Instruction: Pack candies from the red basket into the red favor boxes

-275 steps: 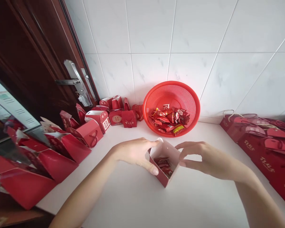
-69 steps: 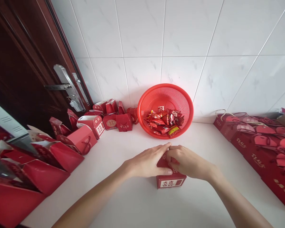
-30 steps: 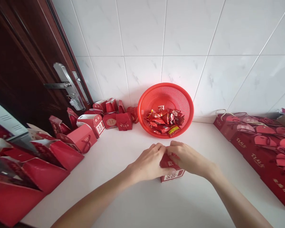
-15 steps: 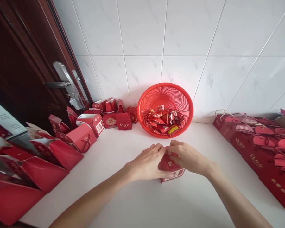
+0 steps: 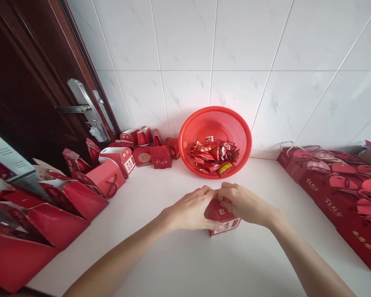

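Observation:
A small red candy box point(image 5: 221, 211) with a white label on its front stands on the white table, between my hands. My left hand point(image 5: 195, 209) is wrapped round its left side, thumb along the front face and fingers over the top. On the box's upper right, my right hand point(image 5: 240, 203) has its fingers bent and pinched at the top edge. What the right fingertips press is partly hidden behind the hand. Just behind the box, a red plastic basket point(image 5: 185, 152) leans against the wall with several wrapped candies point(image 5: 214, 156) in it.
Several red boxes point(image 5: 109, 178) with raised flaps line the left side. Rows of closed red boxes point(image 5: 324, 198) with cord handles stand on the right. A dark door with a metal handle point(image 5: 80, 108) is at the left; a tiled wall point(image 5: 185, 45) rises behind.
Both hands stay on the box in nearly the same place. The left thumb has shifted slightly up, and the view has tilted a little.

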### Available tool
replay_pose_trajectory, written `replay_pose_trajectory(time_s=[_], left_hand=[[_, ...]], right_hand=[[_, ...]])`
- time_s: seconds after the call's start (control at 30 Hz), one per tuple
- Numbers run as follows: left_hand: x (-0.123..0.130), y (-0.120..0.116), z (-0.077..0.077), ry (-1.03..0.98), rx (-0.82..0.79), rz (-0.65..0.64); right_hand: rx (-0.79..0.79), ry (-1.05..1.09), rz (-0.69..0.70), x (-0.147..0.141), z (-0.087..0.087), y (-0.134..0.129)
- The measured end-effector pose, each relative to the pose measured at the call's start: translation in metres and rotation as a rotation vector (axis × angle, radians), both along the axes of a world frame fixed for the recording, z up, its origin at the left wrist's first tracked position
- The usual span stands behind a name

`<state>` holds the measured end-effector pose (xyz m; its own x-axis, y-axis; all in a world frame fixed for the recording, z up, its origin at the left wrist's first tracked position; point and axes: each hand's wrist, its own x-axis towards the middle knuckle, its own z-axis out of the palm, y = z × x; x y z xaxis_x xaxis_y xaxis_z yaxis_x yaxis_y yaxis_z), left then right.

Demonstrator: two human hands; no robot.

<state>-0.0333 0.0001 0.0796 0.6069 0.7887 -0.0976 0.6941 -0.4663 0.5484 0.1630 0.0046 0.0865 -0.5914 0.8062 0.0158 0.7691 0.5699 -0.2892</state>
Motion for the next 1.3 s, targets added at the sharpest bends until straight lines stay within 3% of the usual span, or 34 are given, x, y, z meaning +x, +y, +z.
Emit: replay_pose_trajectory(time_s=[0.23,0.43,0.53,0.77,0.93,1.07,1.3], left_hand=[[0.005,-0.002,-0.001,-0.014,0.069,0.059],[0.008,0.001,-0.008,0.044,0.242,0.265],[0.007,0.0,-0.006,0.078,0.22,0.302],[0.002,-0.004,0.002,0.052,0.095,0.217],[0.0,-0.011,0.006,-0.071,0.007,0.151],[0.0,-0.014,0.008,-0.172,-0.023,0.073],[-0.009,0.007,0.002,-0.148,-0.017,0.035]], right_hand=[[0.019,0.05,-0.014,0.005,0.004,-0.003],[0.077,0.135,-0.029,0.005,0.01,-0.006],[0.064,0.117,-0.055,0.003,0.01,-0.007],[-0.014,0.028,-0.097,0.004,0.004,-0.004],[-0.091,0.009,-0.156,0.003,0.005,-0.003],[-0.153,0.006,-0.125,0.005,0.007,-0.002],[-0.159,0.026,-0.113,0.01,0.01,0.001]])
